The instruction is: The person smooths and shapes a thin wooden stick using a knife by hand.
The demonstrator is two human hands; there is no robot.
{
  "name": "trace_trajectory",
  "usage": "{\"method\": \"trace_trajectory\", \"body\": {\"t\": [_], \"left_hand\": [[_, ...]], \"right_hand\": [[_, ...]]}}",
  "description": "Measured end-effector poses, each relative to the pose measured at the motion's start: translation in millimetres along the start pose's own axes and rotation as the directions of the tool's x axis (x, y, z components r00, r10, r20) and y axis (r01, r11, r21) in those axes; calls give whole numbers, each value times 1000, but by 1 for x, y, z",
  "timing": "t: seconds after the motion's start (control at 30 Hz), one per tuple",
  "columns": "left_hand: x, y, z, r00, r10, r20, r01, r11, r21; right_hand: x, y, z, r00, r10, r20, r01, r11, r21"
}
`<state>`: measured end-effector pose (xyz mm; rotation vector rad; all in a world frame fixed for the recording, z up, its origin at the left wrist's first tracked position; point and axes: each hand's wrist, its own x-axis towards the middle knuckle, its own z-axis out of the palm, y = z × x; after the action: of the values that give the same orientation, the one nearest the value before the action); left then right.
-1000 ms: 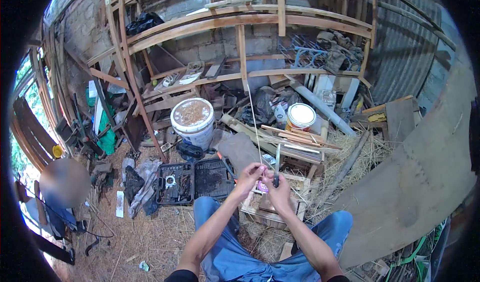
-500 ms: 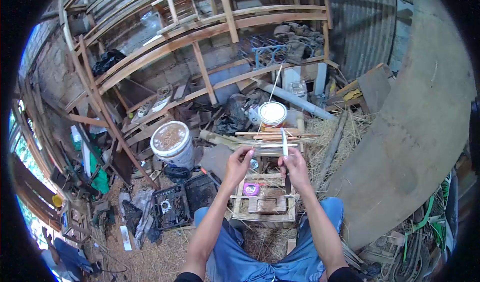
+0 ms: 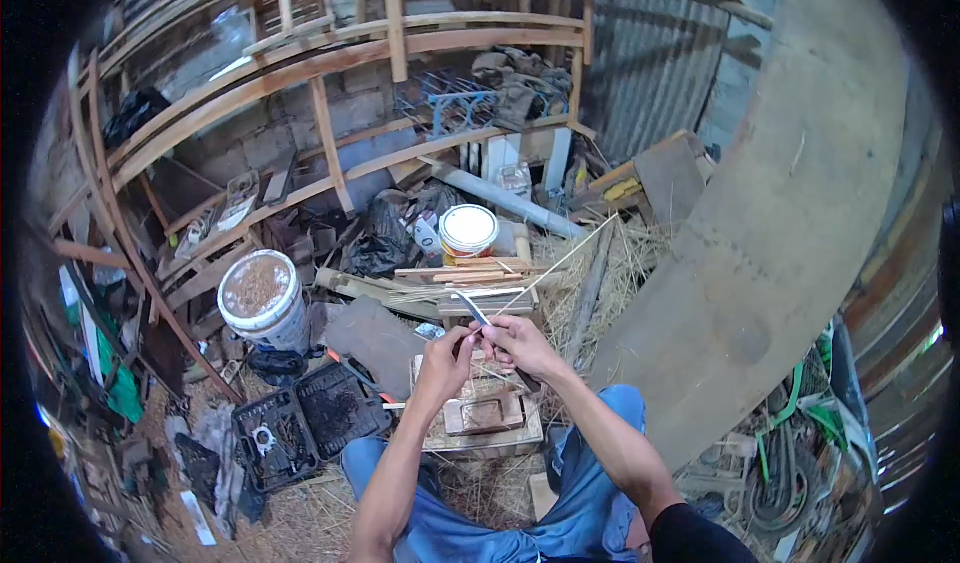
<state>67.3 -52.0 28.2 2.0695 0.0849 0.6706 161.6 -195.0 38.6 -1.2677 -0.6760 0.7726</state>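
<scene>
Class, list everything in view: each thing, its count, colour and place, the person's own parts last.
Knife: 1, grey blade, centre
Thin stick: 1, pale, slanting up-right from centre
Wooden crate: 1, pale brown, below centre
Wood strips: several, brownish, beyond the crate
Tub: 1, white lid, behind the strips
Bucket: 1, white, left of the tub
Tool case: 1, black, open, left of the crate
Wooden rack: 1, brown, back
Corrugated sheet: 1, grey, back right
Large board: 1, grey-brown, right
Straw: uncounted, yellowish, beside the board
Smaller clutter: uncounted, mixed colours, all around
Legs: 2, blue trousers, bottom
Left hand: 1, bare, at the stick
Right hand: 1, bare, holding the knife
</scene>
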Motion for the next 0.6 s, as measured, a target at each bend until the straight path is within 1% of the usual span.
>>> {"method": "trace_trajectory", "body": {"t": [0.07, 0.1, 0.13, 0.2, 0.23, 0.27, 0.3, 0.33, 0.4, 0.43, 0.47, 0.5, 0.53, 0.57, 0.6], "left_hand": [[-3, -6, -9, 1000, -10, -21, 9, 1000, -14], [-5, -4, -16, 999, -32, -16, 32, 999, -15], [-6, -9, -20, 997, -54, -53, 54, 999, -1], [-2, -29, -27, 983, -86, -163, 53, 979, -196], [-2, -33, -35, 976, -103, -194, 67, 981, -182], [0, -36, -41, 954, -262, -149, 168, 872, -460], [2, -38, -48, 920, -386, -58, 239, 675, -698], [1, -40, -55, 916, -395, -74, 236, 677, -697], [3, -42, -66, 869, -492, 45, 263, 385, -884], [3, -38, -67, 859, -511, 16, 234, 366, -901], [4, -38, -66, 864, -503, 30, 247, 370, -896], [3, -40, -65, 894, -449, -9, 231, 477, -848], [4, -38, -61, 922, -385, -37, 209, 576, -790], [5, -35, -53, 918, -379, -119, 241, 770, -591], [6, -36, -43, 927, -368, -79, 256, 772, -582]], "right_hand": [[5, -8, 9, 999, 8, 38, -7, 1000, -21], [8, -11, 12, 1000, -5, 2, 5, 990, -141], [11, -14, 18, 999, -25, -24, 18, 967, -252], [15, -23, 24, 998, 56, -42, -65, 963, -261], [15, -26, 23, 999, 40, -12, -42, 957, -288], [17, -29, 23, 1000, 20, 15, -14, 948, -318], [16, -29, 26, 1000, -29, -8, 24, 939, -344], [12, -28, 29, 1000, -23, 9, 25, 939, -343], [5, -26, 29, 996, 59, -64, -76, 951, -299], [9, -2, 22, 993, -100, -69, 58, 892, -449], [12, 20, 13, 990, -108, -86, 59, 895, -442], [13, 42, 2, 990, -94, -109, 47, 927, -373], [9, 47, -1, 988, -79, -135, 35, 953, -300], [6, 51, -7, 978, 60, -200, -86, 988, -126], [5, 47, -8, 972, 58, -228, -57, 998, 10]]}}
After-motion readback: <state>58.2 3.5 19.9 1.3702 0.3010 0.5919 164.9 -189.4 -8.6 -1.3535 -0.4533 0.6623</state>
